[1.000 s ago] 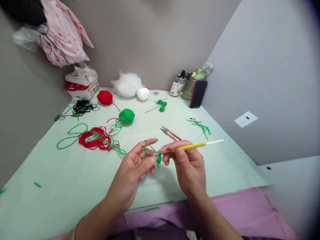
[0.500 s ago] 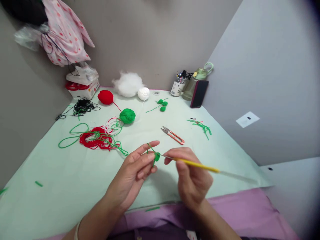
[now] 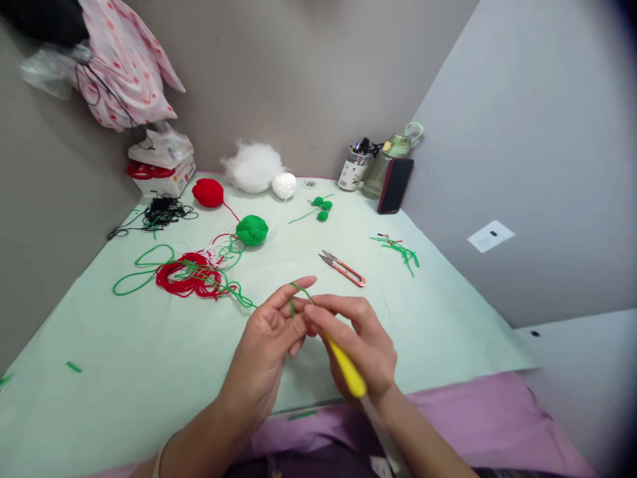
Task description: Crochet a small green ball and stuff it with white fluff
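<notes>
My left hand [image 3: 276, 332] is closed in a pinch, with green yarn [image 3: 300, 287] looped over its raised index finger. The small green crochet piece it held half a second ago is now hidden behind the fingers. My right hand [image 3: 361, 338] grips a crochet hook [image 3: 347, 368] by its yellow handle, and the metal tip meets the yarn at the left fingertips. Both hands touch at the fingertips above the near part of the table. A green yarn ball [image 3: 252, 230] and a tangle of red yarn [image 3: 192, 284] with green and white strands lie to the left.
Orange thread snips [image 3: 343, 268] lie just beyond my hands. Green yarn scraps [image 3: 401, 251] are at the right, small green crocheted balls [image 3: 322, 207] farther back. Along the wall stand a red yarn ball [image 3: 208, 192], white stuffing [image 3: 253, 167], a pen cup [image 3: 352, 171], a bottle and a phone [image 3: 396, 186].
My right hand has moved left against the left fingertips. The crochet hook has swung from nearly sideways to pointing down toward me, and the green crochet piece has become covered.
</notes>
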